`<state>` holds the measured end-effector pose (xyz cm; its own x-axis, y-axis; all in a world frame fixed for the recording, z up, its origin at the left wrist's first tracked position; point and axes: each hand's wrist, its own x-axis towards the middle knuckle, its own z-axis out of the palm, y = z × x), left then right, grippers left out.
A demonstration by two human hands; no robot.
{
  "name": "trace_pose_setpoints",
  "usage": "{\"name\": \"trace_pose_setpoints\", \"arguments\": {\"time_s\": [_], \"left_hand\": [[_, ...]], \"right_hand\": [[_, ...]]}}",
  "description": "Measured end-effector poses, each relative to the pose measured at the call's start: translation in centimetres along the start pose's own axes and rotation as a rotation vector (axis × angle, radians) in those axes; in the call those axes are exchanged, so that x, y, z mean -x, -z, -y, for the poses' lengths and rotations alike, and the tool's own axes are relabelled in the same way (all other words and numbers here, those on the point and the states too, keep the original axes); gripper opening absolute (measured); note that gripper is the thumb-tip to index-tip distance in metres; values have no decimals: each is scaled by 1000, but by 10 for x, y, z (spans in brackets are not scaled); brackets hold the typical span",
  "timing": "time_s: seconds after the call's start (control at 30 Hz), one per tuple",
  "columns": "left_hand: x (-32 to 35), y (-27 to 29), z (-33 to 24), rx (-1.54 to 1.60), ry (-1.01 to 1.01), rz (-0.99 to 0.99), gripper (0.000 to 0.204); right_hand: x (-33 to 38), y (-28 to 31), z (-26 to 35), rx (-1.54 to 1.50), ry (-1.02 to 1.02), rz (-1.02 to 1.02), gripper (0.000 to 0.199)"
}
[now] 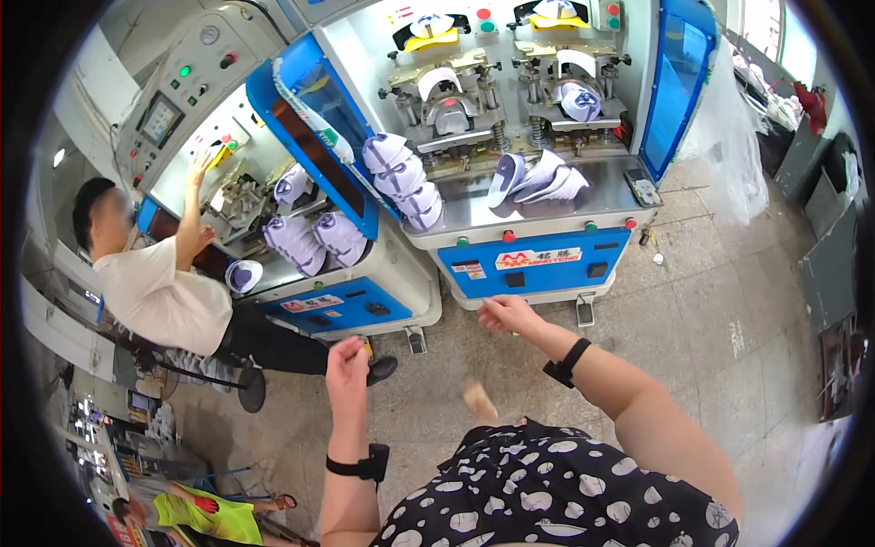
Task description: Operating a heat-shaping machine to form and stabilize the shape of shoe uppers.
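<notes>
Workshop with a grey tiled floor (pixel 720 301); ahead of me through the head camera, a press machine (pixel 556 230) with a blue front panel (pixel 563 280) and a steel worktop (pixel 467 199). On the worktop I see the pale purple-white cap-like pieces: several loose ones (pixel 551 178) fanned out and overlapping near the middle, and a nested stack (pixel 401 178) at the left edge. Another piece (pixel 581 102) sits in the right-hand press fixture (pixel 533 88); in the left-hand one a grey dome (pixel 451 121) shows. My two hands are well apart, both in front of the machine and short of the worktop. Right hand (pixel 507 315) is the nearer to the blue panel, fingers loosely bent, slightly spread; left hand (pixel 346 365) is raised with fingers curled in, and I cannot tell whether it grips anything. Black wristbands (pixel 567 363) on both wrists. To the left, a co-worker (pixel 169 292) in a pale shirt reaches into a second press machine (pixel 351 292), more stacked pieces (pixel 293 244) on its ledge; clear plastic sheeting (pixel 729 137) hangs on the right
</notes>
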<state>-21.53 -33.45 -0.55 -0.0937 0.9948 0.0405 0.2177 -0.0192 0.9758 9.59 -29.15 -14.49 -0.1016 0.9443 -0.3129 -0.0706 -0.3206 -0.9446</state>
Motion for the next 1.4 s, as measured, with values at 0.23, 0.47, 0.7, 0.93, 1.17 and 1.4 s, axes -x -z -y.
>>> {"name": "trace_pose_setpoints", "arguments": {"time_s": [0.23, 0.47, 0.7, 0.93, 1.17, 1.4], "left_hand": [[-157, -69, -3, 13, -354, 254, 17], [-259, -163, 27, 219, -105, 639, 12], [-305, -221, 13, 60, -139, 856, 12], [-315, -241, 3, 64, -32, 710, 12], [-301, -250, -9, 221, 207, 572, 10], [-332, -277, -2, 765, 561, 557, 35]], "right_hand": [[-90, 57, 10, 67, 75, -250, 32], [-137, 124, 139, 913, 471, -682, 10], [-223, 152, 278, 1041, 793, -727, 12], [-381, 163, 467, 1333, 1125, -775, 24], [-444, 172, 477, 1199, 1045, -634, 36], [-271, 112, 256, 1170, 1132, -386, 24]]}}
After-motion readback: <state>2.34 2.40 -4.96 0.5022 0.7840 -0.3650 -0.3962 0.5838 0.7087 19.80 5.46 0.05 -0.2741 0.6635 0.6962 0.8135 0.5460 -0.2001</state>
